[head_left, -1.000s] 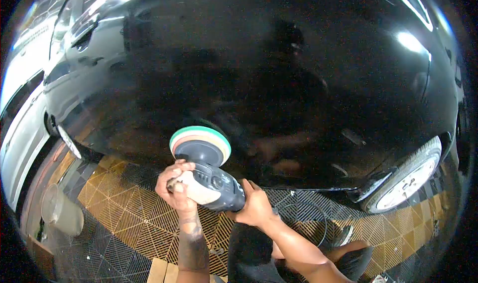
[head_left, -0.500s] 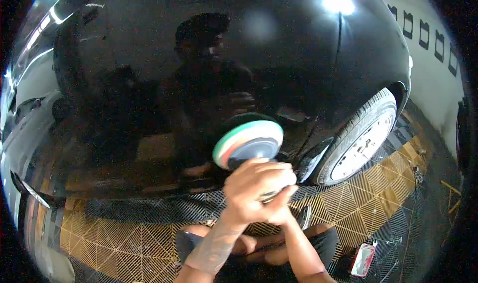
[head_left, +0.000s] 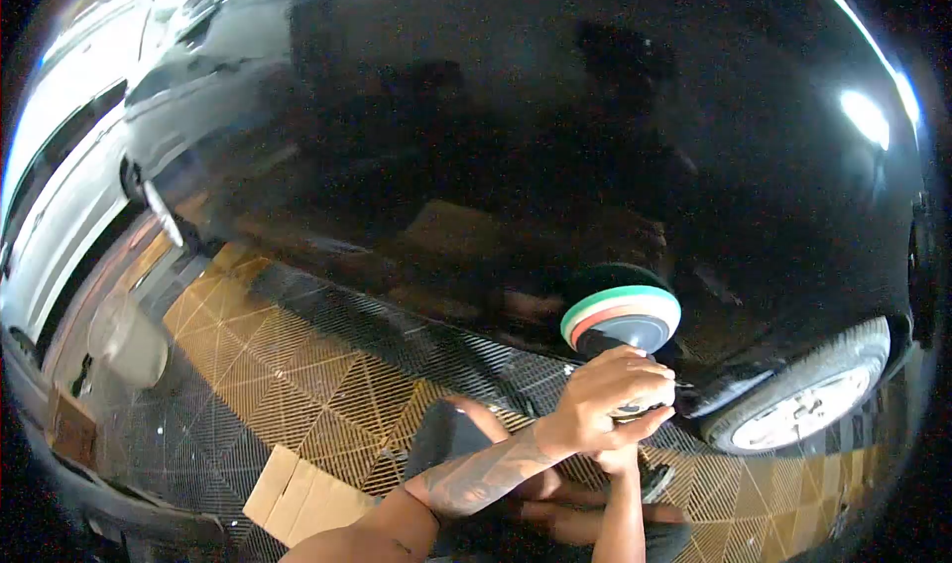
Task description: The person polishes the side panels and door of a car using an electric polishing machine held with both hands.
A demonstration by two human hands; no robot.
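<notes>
A car polisher (head_left: 640, 333) with a green-edged round pad stands tilted, its pad against the lower part of a glossy black car panel (head_left: 476, 167). My left hand (head_left: 607, 396), at the end of a tattooed forearm, is closed around the polisher's head just behind the backing plate. Below it, my right hand (head_left: 621, 456) is closed at the polisher's body, with most of its fingers hidden behind the left hand. The pad's working face is out of sight against the paint.
To the right is the car's wheel (head_left: 808, 409). A flattened piece of cardboard (head_left: 307, 499) lies on the slatted floor tiles (head_left: 288, 355). A pale bucket (head_left: 129, 340) stands at left, near a light-coloured vehicle (head_left: 74, 226). My folded legs are beneath my arms.
The view has swung left, bringing the cardboard and more of the bucket into sight. In the picture, the polisher and both hands appear farther right and lower, still at the black panel.
</notes>
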